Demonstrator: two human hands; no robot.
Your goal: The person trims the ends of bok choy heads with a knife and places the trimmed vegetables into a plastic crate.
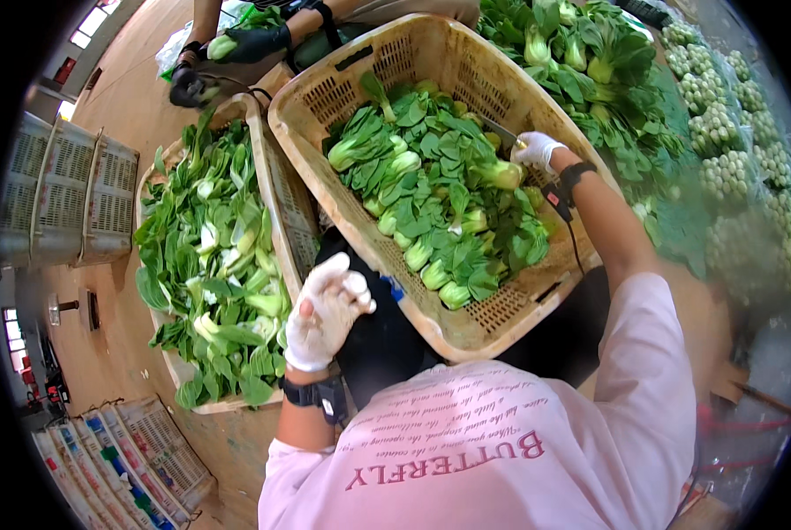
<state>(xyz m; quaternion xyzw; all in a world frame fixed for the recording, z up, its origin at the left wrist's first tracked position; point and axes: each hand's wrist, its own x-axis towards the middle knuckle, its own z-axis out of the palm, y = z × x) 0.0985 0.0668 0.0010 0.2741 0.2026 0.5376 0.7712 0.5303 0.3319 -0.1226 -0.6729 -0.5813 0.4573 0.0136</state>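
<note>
My right hand [538,152], in a white glove, is closed round a knife [504,132] at the right side of a large tan plastic crate [325,97]. The blade points to the upper left, over the crate. Several heads of bok choy [426,269] lie inside in rows, and one bok choy [500,173] is just below the knife hand. My left hand [327,314], also gloved, is raised palm up with loosely curled fingers and nothing visible in it. It hovers between the crate and a second crate [276,221] heaped with loose bok choy leaves [223,265].
At the top left, another person's dark-gloved hand [250,42] holds a bok choy. A pile of bok choy [590,79] lies right of the crate, beside rows of bundled bok choy [722,132]. Stacked crates [69,190] stand at the left, more crates [139,459] at the lower left.
</note>
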